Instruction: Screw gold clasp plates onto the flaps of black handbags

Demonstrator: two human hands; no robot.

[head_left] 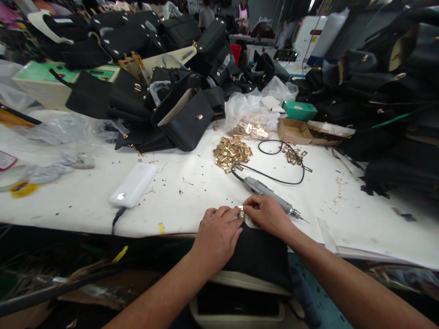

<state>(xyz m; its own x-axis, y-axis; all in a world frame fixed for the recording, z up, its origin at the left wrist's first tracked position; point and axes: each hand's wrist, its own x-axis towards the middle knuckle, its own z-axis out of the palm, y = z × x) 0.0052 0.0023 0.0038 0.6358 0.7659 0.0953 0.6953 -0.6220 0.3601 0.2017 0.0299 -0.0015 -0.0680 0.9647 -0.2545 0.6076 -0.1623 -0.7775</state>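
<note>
A black bag (257,256) with a pale lining lies at the table's front edge, its opening towards me. My left hand (221,230) rests on the bag's far edge with its fingers bent around a small metal clasp piece (241,213). From the other side, my right hand (265,212) pinches that same piece between thumb and forefinger. Just beyond the right hand lies a grey electric screwdriver (270,194), its thin bit pointing right. A pile of gold metal plates (232,153) sits farther back.
Finished-looking black bags (187,119) are heaped at the back left, and more bags (373,82) rise on the right. Small cardboard boxes (295,131) and a green box (299,110) stand behind the cable (303,171). A white power adapter (133,185) lies on the left.
</note>
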